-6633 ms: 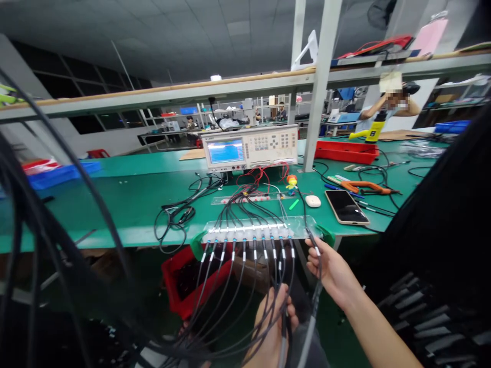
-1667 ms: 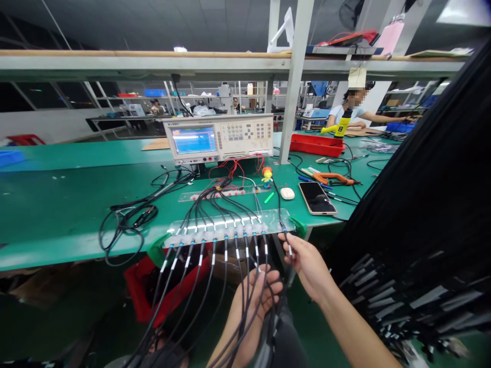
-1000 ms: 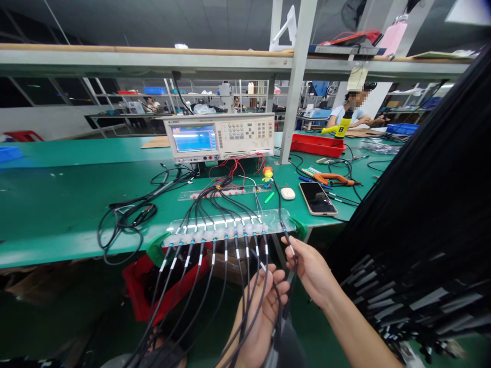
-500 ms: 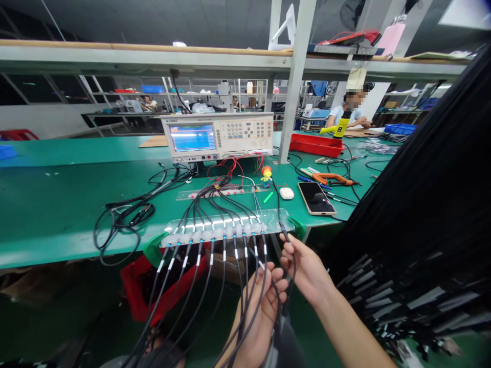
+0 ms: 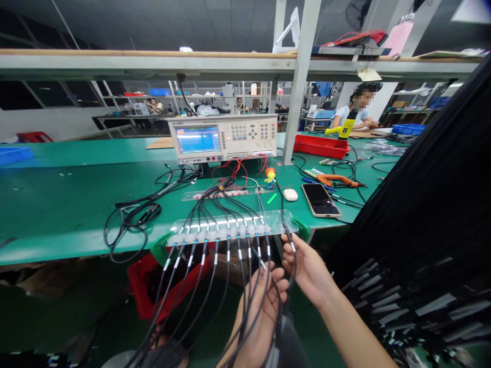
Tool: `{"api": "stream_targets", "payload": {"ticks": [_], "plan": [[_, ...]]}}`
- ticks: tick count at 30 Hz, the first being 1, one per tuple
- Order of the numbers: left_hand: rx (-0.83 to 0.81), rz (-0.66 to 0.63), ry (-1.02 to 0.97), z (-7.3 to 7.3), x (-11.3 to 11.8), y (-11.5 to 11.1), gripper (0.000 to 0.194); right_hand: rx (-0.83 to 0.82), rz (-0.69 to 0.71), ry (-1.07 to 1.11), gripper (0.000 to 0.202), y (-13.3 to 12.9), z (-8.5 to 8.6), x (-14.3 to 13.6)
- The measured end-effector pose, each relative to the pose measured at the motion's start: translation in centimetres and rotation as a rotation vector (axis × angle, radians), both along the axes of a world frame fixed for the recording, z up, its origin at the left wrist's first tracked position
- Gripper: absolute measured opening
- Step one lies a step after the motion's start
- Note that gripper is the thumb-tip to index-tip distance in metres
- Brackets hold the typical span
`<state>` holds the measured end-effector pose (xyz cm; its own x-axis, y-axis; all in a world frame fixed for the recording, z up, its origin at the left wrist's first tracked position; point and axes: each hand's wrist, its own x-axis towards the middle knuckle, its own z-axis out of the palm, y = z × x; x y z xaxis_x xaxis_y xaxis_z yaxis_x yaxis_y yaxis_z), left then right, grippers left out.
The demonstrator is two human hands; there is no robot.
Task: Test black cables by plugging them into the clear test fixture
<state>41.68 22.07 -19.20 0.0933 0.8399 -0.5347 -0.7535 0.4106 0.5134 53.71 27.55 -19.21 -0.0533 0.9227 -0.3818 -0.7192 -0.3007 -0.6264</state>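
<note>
We look along a long green counter [image 5: 76, 204], where a thick dark bundle of cables [image 5: 402, 204] hangs at the right and a beige instrument [image 5: 245, 134] stands behind the work, its screen lit but its readings too small for us to make out. Before it, a row of black cables [image 5: 217, 246] runs into a clear strip [image 5: 276, 219] at the counter's near edge. Below the row we see the left hand [image 5: 267, 306], palm up, its grip curled around a tagged cable [image 5: 263, 265] whose white-marked end points up, apart from the strip. At the strip's right end, the right hand [image 5: 307, 268] works with its grip clamped, thumb and fingertips together on an end cable [image 5: 290, 238]; the tip meets a lead there, though we cannot tell whether it is fully seated. To the right of the strip we note a phone [image 5: 320, 199], lying face up. As we judge it, the row is done, each plug in its place; the connection under the right hand is the one in progress, and the left hand's cable end is not yet joined to anything we can see.
</note>
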Motion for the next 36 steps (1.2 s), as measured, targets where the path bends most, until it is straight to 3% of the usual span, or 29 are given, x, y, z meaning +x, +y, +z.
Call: {"api": "stream_targets", "payload": {"ticks": [10,21,25,28,32,34,36], "plan": [[0.022,-0.011,-0.004,-0.3,0.0,-0.1,0.015,0.009,0.003,-0.086,0.025,0.4,0.2,0.2],[0.124,0.04,-0.148,-0.8,0.0,-0.9,0.012,-0.047,-0.004,-0.145,0.021,0.9,0.4,-0.1],[0.129,0.052,-0.126,-1.2,-0.3,-0.9,0.017,-0.016,-0.027,-0.184,0.021,-0.2,0.5,-0.7],[0.184,-0.016,-0.088,-1.7,-1.1,-1.2,0.019,0.053,0.025,-0.333,0.027,-1.9,-0.4,-1.1],[0.205,-0.085,-0.04,-2.2,-2.3,-1.7,0.018,0.192,0.077,-0.811,0.032,-3.4,-3.6,0.0],[0.202,-0.091,-0.014,-2.3,-2.6,-1.8,0.016,0.249,0.03,-1.024,0.03,-3.6,-5.1,0.7],[0.185,-0.085,-0.001,-2.3,-2.6,-1.8,0.016,0.26,-0.054,-1.112,0.041,-3.8,-5.5,1.0]]}}
